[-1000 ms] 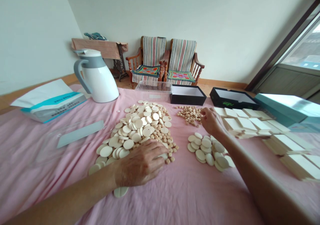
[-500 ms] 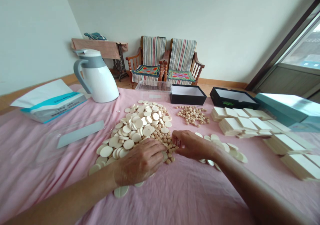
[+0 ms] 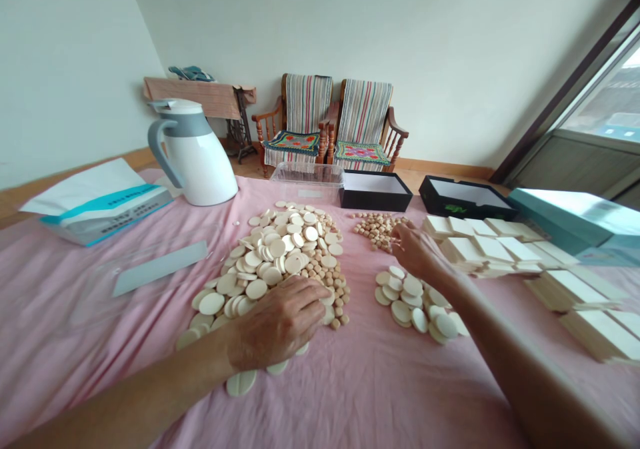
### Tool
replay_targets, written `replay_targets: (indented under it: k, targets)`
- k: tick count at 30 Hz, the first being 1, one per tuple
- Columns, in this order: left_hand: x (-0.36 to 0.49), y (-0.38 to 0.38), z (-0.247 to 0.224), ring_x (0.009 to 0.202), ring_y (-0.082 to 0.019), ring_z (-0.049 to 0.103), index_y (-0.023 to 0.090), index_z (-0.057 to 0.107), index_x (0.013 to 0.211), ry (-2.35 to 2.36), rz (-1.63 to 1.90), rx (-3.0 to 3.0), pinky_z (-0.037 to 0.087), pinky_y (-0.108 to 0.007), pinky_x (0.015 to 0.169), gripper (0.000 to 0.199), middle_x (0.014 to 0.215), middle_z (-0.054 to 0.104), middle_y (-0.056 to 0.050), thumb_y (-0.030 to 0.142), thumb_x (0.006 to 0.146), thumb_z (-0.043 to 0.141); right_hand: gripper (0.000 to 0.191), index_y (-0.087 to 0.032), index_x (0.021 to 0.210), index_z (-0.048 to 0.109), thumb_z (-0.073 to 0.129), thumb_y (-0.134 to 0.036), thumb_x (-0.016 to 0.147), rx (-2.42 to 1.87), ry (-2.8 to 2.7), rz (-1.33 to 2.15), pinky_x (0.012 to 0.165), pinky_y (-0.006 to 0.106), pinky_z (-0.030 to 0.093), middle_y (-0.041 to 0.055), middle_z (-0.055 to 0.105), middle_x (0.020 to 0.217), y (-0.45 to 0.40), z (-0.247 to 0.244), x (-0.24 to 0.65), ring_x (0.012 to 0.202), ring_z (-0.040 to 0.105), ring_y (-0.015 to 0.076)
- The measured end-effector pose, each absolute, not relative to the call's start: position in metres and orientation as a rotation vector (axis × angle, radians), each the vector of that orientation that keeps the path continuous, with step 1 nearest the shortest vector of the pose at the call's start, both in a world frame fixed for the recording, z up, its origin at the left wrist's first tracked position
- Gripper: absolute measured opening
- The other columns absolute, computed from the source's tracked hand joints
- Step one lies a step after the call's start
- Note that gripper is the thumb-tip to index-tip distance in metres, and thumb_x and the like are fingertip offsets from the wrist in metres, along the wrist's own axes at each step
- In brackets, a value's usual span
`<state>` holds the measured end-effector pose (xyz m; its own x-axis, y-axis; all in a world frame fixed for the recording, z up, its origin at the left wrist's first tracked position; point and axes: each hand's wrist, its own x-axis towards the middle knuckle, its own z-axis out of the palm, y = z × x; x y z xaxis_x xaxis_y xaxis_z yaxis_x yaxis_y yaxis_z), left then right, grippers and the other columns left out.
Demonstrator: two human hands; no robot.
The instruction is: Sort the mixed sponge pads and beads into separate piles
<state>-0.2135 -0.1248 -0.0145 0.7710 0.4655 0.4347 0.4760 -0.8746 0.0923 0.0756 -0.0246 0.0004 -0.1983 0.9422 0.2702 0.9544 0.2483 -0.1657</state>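
My left hand (image 3: pixel 283 319) rests at the near edge of a mixed heap of pale round wooden discs (image 3: pixel 273 246) and small tan wooden beads (image 3: pixel 330 276). Its fingers are bent and close together; their undersides are hidden, so what they hold cannot be made out. Farther right, my right hand (image 3: pixel 417 249) is closed at the right edge of a separate bead pile (image 3: pixel 375 228). Its fingertips are at the beads, and whether one is pinched there is too small to tell. Below that hand lies a smaller group of wooden discs (image 3: pixel 410 296), partly behind my right forearm.
Stacks of pale rectangular pieces (image 3: pixel 500 252) stand at right, by a light-blue box (image 3: pixel 565 219). Behind are two black boxes (image 3: pixel 375 199) and a clear plastic tray (image 3: pixel 307 179). A white jug (image 3: pixel 200 162) and a tissue pack (image 3: pixel 105 209) stand left on pink cloth (image 3: pixel 350 396).
My right hand has moved from the mixed heap, right and away from me, to the separate bead pile. The smaller disc group is more exposed. My left hand has barely moved.
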Motion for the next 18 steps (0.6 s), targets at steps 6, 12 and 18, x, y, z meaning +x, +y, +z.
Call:
replay_targets:
  k: [6, 12, 18]
  targets:
    - [-0.214, -0.123, -0.014, 0.108, -0.021, 0.058, 0.014, 0.062, 0.099, -0.826, -0.711, -2.908, 0.047, -0.041, 0.098, 0.014, 0.112, 0.065, -0.008, 0.011, 0.092, 0.049, 0.014, -0.017, 0.083, 0.061, 0.054, -0.008, 0.075, -1.396, -2.448, 0.476, 0.063, 0.023, 0.039, 0.0031, 0.064, 0.08, -0.051, 0.007, 0.037, 0.07, 0.057, 0.0138]
    - [-0.213, -0.124, -0.015, 0.105, -0.02, 0.059, 0.014, 0.063, 0.1, -0.815, -0.738, -2.896, 0.049, -0.04, 0.096, 0.017, 0.106, 0.066, -0.009, 0.012, 0.093, 0.048, 0.012, -0.017, 0.087, 0.059, 0.052, -0.01, 0.08, -1.236, -2.438, 0.521, 0.066, 0.024, 0.04, 0.0046, 0.063, 0.084, -0.073, -0.006, 0.003, 0.072, 0.057, 0.0134]
    - [-0.213, -0.123, -0.015, 0.106, -0.02, 0.059, 0.015, 0.063, 0.1, -0.833, -0.715, -2.907, 0.047, -0.04, 0.097, 0.017, 0.109, 0.065, -0.009, 0.012, 0.093, 0.048, 0.012, -0.017, 0.081, 0.056, 0.048, -0.008, 0.079, -1.266, -2.419, 0.428, 0.064, 0.023, 0.038, 0.004, 0.06, 0.08, -0.068, -0.011, 0.004, 0.071, 0.054, 0.0133]
